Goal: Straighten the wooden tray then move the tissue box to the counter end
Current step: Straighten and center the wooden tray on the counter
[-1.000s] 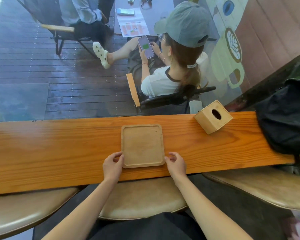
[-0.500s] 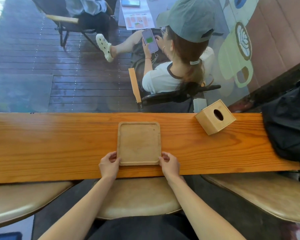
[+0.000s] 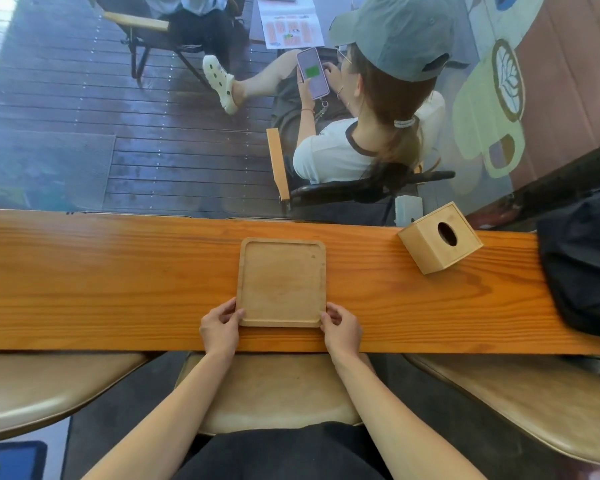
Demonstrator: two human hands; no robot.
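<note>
A square wooden tray [image 3: 282,282] lies flat on the long orange wooden counter [image 3: 118,282], its sides nearly parallel to the counter's edges. My left hand [image 3: 220,328] grips the tray's near left corner. My right hand [image 3: 341,330] grips its near right corner. A wooden cube tissue box [image 3: 440,238] with an oval hole on top stands turned at an angle near the counter's far edge, to the right of the tray. Neither hand touches the box.
A black bag [image 3: 582,265] sits on the counter's right end, close to the box. Beige seats [image 3: 278,393] line the near side below the counter. Beyond the glass, a person in a cap [image 3: 392,39] sits with a phone.
Both hands have turned the tray slightly so its edges line up with the counter. The view has shifted a little. The tissue box has not moved.
</note>
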